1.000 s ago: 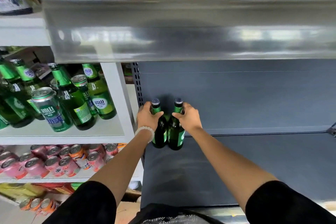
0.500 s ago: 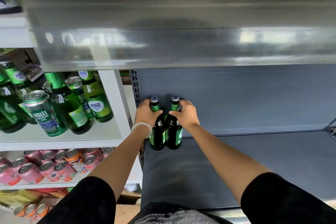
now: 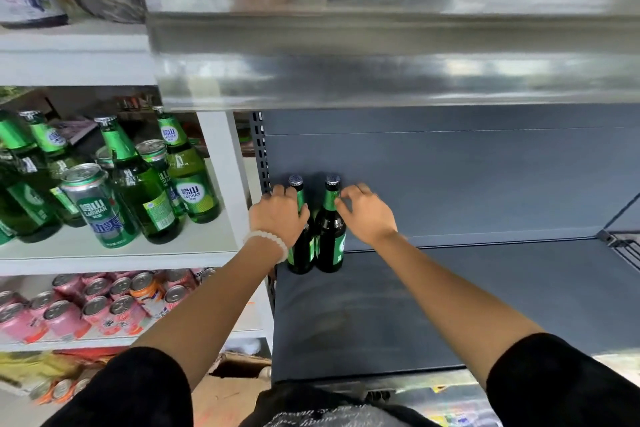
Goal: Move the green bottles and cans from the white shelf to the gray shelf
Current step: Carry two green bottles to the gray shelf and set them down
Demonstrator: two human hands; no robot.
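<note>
Both grips are on bottles at the back left corner of the gray shelf (image 3: 450, 305). My left hand (image 3: 278, 215) is wrapped around the neck and shoulder of the left green bottle (image 3: 300, 253), fingers closed on it, a white bead bracelet (image 3: 268, 243) on the wrist. My right hand (image 3: 367, 213) sits at the neck of the right green bottle (image 3: 330, 239) with the fingers loosened and partly spread; only the thumb and fingertips appear near the glass, and I cannot tell whether they press on it. The two bottles stand upright, side by side and touching, their bases on the gray shelf board just in front of its back panel, caps up.

To the left, past a white upright post, the white shelf (image 3: 114, 253) carries more green bottles (image 3: 188, 166) and green cans (image 3: 98, 208), crowded together; the wide lens makes them lean. One level lower on that white unit sit pink cans (image 3: 65, 319) with an orange can (image 3: 147, 293) among them. Above my hands runs the shiny metal edge of an upper shelf (image 3: 381, 80), blurred. My black sleeves (image 3: 554, 381) fill the bottom of the view.
</note>
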